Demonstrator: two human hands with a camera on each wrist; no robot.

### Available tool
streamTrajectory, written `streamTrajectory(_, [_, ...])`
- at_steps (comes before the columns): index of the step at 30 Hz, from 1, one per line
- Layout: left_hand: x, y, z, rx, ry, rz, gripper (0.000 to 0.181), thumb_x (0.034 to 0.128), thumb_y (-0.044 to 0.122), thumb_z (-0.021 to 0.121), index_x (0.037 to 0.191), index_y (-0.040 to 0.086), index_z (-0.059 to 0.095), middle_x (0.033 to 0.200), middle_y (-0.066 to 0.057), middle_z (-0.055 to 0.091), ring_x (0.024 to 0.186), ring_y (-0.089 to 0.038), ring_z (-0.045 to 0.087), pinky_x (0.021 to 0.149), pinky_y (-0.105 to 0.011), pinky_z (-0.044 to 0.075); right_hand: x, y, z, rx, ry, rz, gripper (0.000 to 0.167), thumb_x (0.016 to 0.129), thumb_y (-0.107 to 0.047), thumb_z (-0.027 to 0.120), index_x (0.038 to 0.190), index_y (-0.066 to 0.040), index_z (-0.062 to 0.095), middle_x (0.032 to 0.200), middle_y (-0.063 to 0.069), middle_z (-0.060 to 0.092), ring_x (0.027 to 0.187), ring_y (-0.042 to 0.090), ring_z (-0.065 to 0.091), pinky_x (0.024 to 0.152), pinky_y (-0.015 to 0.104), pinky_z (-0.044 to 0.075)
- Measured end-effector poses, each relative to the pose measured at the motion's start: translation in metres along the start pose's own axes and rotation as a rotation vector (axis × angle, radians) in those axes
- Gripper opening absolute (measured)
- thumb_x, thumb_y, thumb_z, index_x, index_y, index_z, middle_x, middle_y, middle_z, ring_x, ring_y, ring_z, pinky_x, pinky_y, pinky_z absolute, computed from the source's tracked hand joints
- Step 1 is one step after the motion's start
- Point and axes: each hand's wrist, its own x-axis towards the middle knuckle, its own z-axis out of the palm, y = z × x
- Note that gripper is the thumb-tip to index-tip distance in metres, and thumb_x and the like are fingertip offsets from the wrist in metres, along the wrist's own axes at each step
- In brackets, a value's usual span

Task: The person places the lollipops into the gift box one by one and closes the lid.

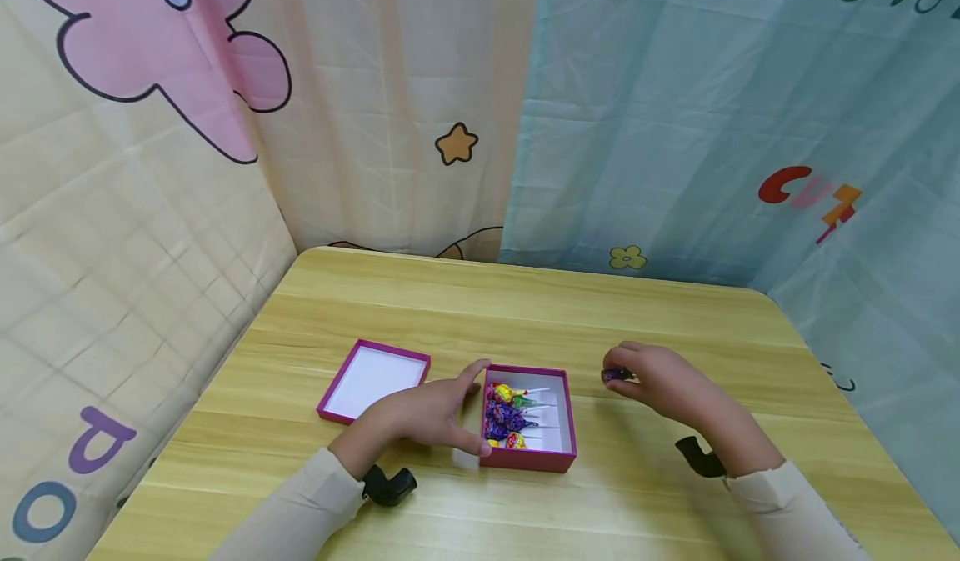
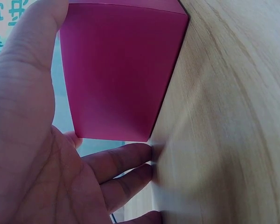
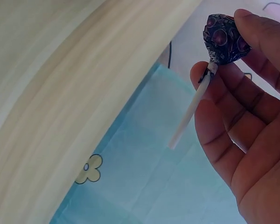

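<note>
A magenta box (image 1: 529, 459) with a white inside stands on the table, several wrapped lollipops (image 1: 510, 418) along its left part, white sticks pointing right. Across the box's left side spreads my left hand (image 1: 431, 411), thumb at the near corner and index finger at the far one; in the left wrist view its other fingers (image 2: 126, 163) bend beside the box wall. To the right of the box, above the table, my right hand (image 1: 660, 378) pinches a dark-wrapped lollipop (image 3: 222, 39). That lollipop's white stick hangs free in the right wrist view.
A magenta-edged lid (image 1: 377, 378) lies with its white inside upward, left of the box and behind the left hand. Printed curtains (image 1: 390, 127) hang beyond the table's back edge (image 1: 525, 267) and at both sides. A black curved piece sits at each wrist.
</note>
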Motion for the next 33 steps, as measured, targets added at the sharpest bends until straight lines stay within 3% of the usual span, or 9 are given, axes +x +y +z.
streamTrajectory(18, [0.001,-0.002,0.003,0.004,0.002,-0.006,0.122,0.0748,0.066,0.076,0.16,0.021,0.001,0.155,-0.01,0.039,0.137,-0.023,0.043,0.112,-0.045,0.034,0.007,-0.029,-0.004,0.03,0.049,-0.143,0.018,0.087,-0.012,0.078,0.103,-0.014,0.07,0.094,-0.011,0.059,0.079,0.002,0.057,0.07,0.025,0.054])
streamTrajectory(33, [-0.001,-0.005,0.004,0.0,0.006,-0.005,0.121,0.0745,0.067,0.075,0.16,0.023,0.001,0.155,-0.01,0.039,0.137,-0.023,0.042,0.112,-0.046,0.033,0.025,-0.058,0.006,0.088,0.014,-0.209,0.018,0.089,-0.011,0.076,0.105,-0.014,0.068,0.098,-0.01,0.061,0.084,0.002,0.06,0.073,0.024,0.055])
